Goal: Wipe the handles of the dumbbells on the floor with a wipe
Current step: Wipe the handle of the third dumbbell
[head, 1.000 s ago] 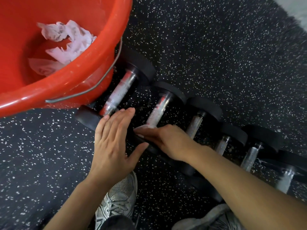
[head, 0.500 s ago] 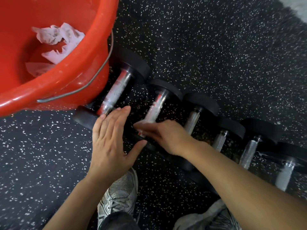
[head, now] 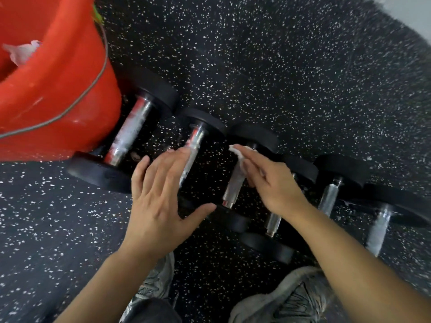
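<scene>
Several black dumbbells with chrome handles lie side by side on the speckled floor. My right hand holds a small white wipe against the top of the third dumbbell's handle. My left hand is flat and open, fingers together, resting over the near end of the second dumbbell, whose handle shows above my fingertips. The first dumbbell's handle lies beside the bucket. More handles run off to the right.
A red bucket with a wire bail and crumpled used wipes inside stands at the upper left, touching the first dumbbell. My two grey shoes are at the bottom. Black speckled rubber floor extends beyond the dumbbells.
My right hand has moved from the second dumbbell's handle over to the third, with the wipe now visible. My left hand shifted right, from the first dumbbell's near end to the second's.
</scene>
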`<act>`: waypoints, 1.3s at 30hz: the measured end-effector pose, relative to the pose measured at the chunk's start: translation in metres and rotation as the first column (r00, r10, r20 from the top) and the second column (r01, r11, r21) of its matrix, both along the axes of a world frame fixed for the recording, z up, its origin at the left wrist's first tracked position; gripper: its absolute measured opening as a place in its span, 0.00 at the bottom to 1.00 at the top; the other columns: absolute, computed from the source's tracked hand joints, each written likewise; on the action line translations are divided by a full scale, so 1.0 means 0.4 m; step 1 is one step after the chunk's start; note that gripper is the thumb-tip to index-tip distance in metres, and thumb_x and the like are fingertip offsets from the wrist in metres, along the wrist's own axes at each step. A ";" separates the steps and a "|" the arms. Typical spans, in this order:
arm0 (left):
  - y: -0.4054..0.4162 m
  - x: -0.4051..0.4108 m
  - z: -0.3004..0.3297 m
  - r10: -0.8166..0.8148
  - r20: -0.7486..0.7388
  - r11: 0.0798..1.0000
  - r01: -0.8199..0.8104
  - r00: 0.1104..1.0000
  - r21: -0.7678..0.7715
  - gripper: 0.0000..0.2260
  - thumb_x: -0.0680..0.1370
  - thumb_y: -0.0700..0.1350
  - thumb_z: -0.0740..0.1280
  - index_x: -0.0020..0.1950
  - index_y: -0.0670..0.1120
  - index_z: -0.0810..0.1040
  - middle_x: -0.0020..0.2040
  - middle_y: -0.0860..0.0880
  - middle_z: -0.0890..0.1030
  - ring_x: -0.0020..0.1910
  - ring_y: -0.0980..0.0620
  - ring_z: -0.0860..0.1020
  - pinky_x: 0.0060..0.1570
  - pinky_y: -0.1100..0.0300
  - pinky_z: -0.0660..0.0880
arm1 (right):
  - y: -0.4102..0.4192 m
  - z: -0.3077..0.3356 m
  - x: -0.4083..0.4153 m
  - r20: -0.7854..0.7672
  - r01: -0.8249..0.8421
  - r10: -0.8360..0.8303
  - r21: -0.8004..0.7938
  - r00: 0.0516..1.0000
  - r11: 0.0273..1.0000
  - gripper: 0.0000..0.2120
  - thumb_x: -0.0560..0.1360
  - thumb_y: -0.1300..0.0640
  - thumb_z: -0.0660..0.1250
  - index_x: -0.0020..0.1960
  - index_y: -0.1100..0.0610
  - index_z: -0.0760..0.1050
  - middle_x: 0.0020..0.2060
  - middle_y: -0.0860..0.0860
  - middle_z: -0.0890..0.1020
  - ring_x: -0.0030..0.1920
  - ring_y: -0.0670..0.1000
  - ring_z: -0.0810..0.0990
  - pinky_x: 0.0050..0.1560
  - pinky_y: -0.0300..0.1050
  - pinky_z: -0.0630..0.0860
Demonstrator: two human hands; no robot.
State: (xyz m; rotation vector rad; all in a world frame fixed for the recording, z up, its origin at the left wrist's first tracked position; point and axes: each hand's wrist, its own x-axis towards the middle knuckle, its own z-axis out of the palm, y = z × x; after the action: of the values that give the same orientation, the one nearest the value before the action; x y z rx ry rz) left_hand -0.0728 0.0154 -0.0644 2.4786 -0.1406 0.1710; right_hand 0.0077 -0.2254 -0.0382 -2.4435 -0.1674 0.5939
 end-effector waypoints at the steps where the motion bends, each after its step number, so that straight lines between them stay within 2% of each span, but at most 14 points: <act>1: -0.021 -0.002 0.000 -0.019 -0.010 1.000 0.019 1.000 -0.001 0.42 0.76 0.68 0.69 0.80 0.42 0.65 0.77 0.45 0.72 0.78 0.46 0.68 0.81 0.41 0.54 | -0.021 -0.010 0.006 0.017 0.019 -0.018 -0.026 1.000 0.999 0.18 0.86 0.43 0.54 0.75 0.34 0.68 0.30 0.55 0.79 0.27 0.53 0.75 0.32 0.53 0.74; 4: -0.076 -0.021 -0.006 -0.076 -0.049 0.997 0.077 0.996 0.024 0.46 0.74 0.71 0.68 0.81 0.42 0.64 0.78 0.46 0.71 0.80 0.46 0.66 0.81 0.39 0.54 | -0.049 -0.041 0.022 0.052 -0.003 0.009 -0.112 0.999 0.994 0.19 0.85 0.42 0.54 0.75 0.34 0.68 0.31 0.49 0.81 0.30 0.47 0.78 0.38 0.50 0.79; 9: -0.101 -0.031 -0.019 -0.069 -0.063 0.990 0.076 0.996 0.117 0.47 0.72 0.70 0.71 0.81 0.42 0.64 0.78 0.46 0.71 0.80 0.45 0.66 0.81 0.40 0.52 | -0.020 -0.083 0.021 0.080 -0.037 0.060 -0.261 0.995 0.965 0.21 0.85 0.41 0.49 0.77 0.33 0.62 0.43 0.49 0.84 0.44 0.54 0.84 0.47 0.53 0.81; 14: -0.100 -0.031 -0.022 -0.040 -0.088 0.989 0.052 0.995 0.135 0.48 0.72 0.71 0.71 0.82 0.43 0.63 0.78 0.45 0.71 0.80 0.44 0.66 0.81 0.38 0.54 | -0.032 -0.095 -0.008 0.005 -0.022 0.023 -0.151 1.000 0.988 0.19 0.86 0.42 0.52 0.76 0.31 0.61 0.54 0.48 0.85 0.53 0.53 0.84 0.56 0.54 0.80; 17: -0.096 -0.034 -0.023 -0.030 -0.104 0.990 0.044 0.994 0.135 0.49 0.71 0.71 0.71 0.82 0.43 0.62 0.78 0.45 0.71 0.81 0.44 0.65 0.81 0.39 0.52 | -0.041 -0.091 -0.034 -0.082 -0.150 0.142 -0.115 0.987 0.982 0.20 0.85 0.41 0.52 0.77 0.32 0.61 0.65 0.48 0.83 0.62 0.53 0.83 0.62 0.53 0.79; 22: -0.083 -0.037 -0.024 0.008 -0.123 0.992 0.008 0.992 0.126 0.48 0.72 0.71 0.69 0.82 0.44 0.61 0.78 0.45 0.71 0.81 0.44 0.65 0.80 0.37 0.54 | -0.028 -0.082 -0.082 -0.219 -0.366 0.358 0.006 0.908 0.931 0.26 0.79 0.33 0.45 0.76 0.31 0.62 0.72 0.40 0.76 0.70 0.47 0.77 0.69 0.50 0.75; 24: -0.080 -0.037 -0.024 0.021 -0.129 0.992 -0.005 0.991 0.122 0.48 0.72 0.72 0.69 0.82 0.44 0.62 0.78 0.44 0.71 0.81 0.44 0.64 0.80 0.37 0.54 | -0.036 -0.077 -0.074 -0.226 -0.369 0.371 0.050 0.901 0.928 0.24 0.81 0.34 0.48 0.76 0.31 0.63 0.67 0.35 0.80 0.64 0.41 0.81 0.65 0.45 0.77; 26: -0.079 -0.036 -0.025 0.020 -0.129 0.992 -0.004 0.991 0.123 0.48 0.72 0.72 0.68 0.82 0.44 0.62 0.78 0.44 0.71 0.80 0.44 0.64 0.80 0.37 0.54 | -0.050 -0.071 -0.062 -0.207 -0.279 0.289 0.079 0.935 0.957 0.21 0.84 0.38 0.52 0.77 0.29 0.60 0.45 0.36 0.86 0.40 0.37 0.83 0.49 0.36 0.77; 27: -0.079 -0.036 -0.026 0.017 -0.128 0.992 -0.001 0.992 0.125 0.48 0.72 0.72 0.68 0.82 0.44 0.62 0.78 0.44 0.71 0.80 0.44 0.65 0.80 0.37 0.55 | -0.056 -0.070 -0.057 -0.170 -0.229 0.238 0.071 0.956 0.971 0.22 0.84 0.39 0.54 0.77 0.29 0.57 0.35 0.39 0.84 0.32 0.39 0.80 0.41 0.33 0.73; 28: -0.079 -0.035 -0.027 0.015 -0.129 0.992 0.002 0.992 0.128 0.48 0.72 0.73 0.68 0.82 0.44 0.62 0.78 0.45 0.71 0.80 0.44 0.65 0.80 0.37 0.55 | -0.060 -0.070 -0.053 -0.115 -0.186 0.190 0.045 0.975 0.982 0.23 0.84 0.39 0.54 0.78 0.29 0.56 0.31 0.38 0.81 0.29 0.40 0.78 0.37 0.31 0.69; 30: -0.079 -0.036 -0.028 0.014 -0.130 0.991 0.004 0.991 0.133 0.48 0.72 0.73 0.68 0.82 0.44 0.62 0.78 0.45 0.71 0.80 0.44 0.64 0.80 0.37 0.55 | -0.065 -0.075 -0.048 0.030 -0.120 0.122 -0.044 0.992 0.992 0.24 0.84 0.41 0.57 0.79 0.33 0.59 0.34 0.33 0.80 0.31 0.35 0.75 0.36 0.28 0.66; 32: -0.078 -0.037 -0.028 0.014 -0.129 0.991 0.004 0.991 0.137 0.48 0.72 0.72 0.69 0.82 0.44 0.62 0.77 0.45 0.72 0.80 0.44 0.65 0.80 0.37 0.55 | -0.062 -0.084 -0.048 0.125 -0.115 0.131 -0.129 0.983 0.985 0.23 0.84 0.42 0.57 0.79 0.36 0.62 0.46 0.39 0.85 0.38 0.35 0.77 0.40 0.30 0.72; 35: -0.078 -0.036 -0.028 0.015 -0.129 0.990 0.003 0.991 0.141 0.48 0.72 0.73 0.69 0.81 0.43 0.63 0.77 0.45 0.72 0.80 0.44 0.65 0.80 0.38 0.56 | -0.049 -0.103 -0.058 0.136 -0.165 0.194 -0.199 0.972 0.966 0.22 0.85 0.41 0.52 0.78 0.37 0.64 0.50 0.44 0.83 0.42 0.47 0.83 0.41 0.48 0.82; 39: -0.078 -0.037 -0.026 0.017 -0.137 0.992 0.000 0.990 0.124 0.48 0.72 0.73 0.67 0.81 0.44 0.63 0.78 0.46 0.71 0.80 0.45 0.65 0.81 0.40 0.54 | -0.050 -0.099 -0.067 0.138 -0.263 0.281 -0.134 0.950 0.955 0.21 0.85 0.43 0.54 0.77 0.40 0.68 0.57 0.44 0.84 0.50 0.49 0.86 0.47 0.49 0.84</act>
State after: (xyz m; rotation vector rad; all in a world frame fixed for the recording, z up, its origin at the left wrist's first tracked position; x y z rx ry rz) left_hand -0.0875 -0.0158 -0.0748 2.6049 -0.0847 -0.0059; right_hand -0.0191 -0.2455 -0.0779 -2.5994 -0.5578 0.5408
